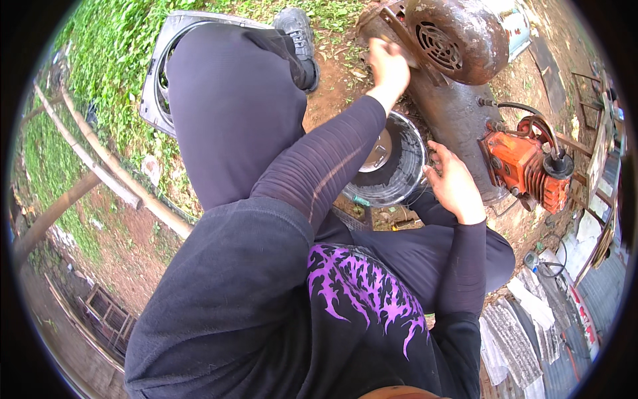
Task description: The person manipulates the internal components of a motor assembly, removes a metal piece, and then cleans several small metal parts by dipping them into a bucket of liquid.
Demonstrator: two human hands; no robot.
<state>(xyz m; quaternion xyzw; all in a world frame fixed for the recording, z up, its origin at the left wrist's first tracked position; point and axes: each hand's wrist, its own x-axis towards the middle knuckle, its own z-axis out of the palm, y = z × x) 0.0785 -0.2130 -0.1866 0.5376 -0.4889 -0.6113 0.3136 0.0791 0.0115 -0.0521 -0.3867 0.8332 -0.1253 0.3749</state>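
My left hand (390, 68) is closed at the far side, up against the rusty metal bracket (407, 36) beside the motor. What its fingers hold is blurred and I cannot make it out. Below that wrist stands a round black bucket (411, 143), smeared grey inside, with a pale round piece (380, 151) in it, partly behind my left forearm. Beside the bucket's right rim is my right hand (456, 184), fingers apart and fingertips close to the rim. A brown, rusty electric motor (458, 40) sits on a long dark tank (452, 120).
An orange compressor head (522, 166) with a black hose is mounted at the tank's right end. A grey square frame (156, 93) lies on the grass behind my left knee. Bamboo poles (100, 153) cross the left side, and corrugated sheets (525, 339) lie at the lower right.
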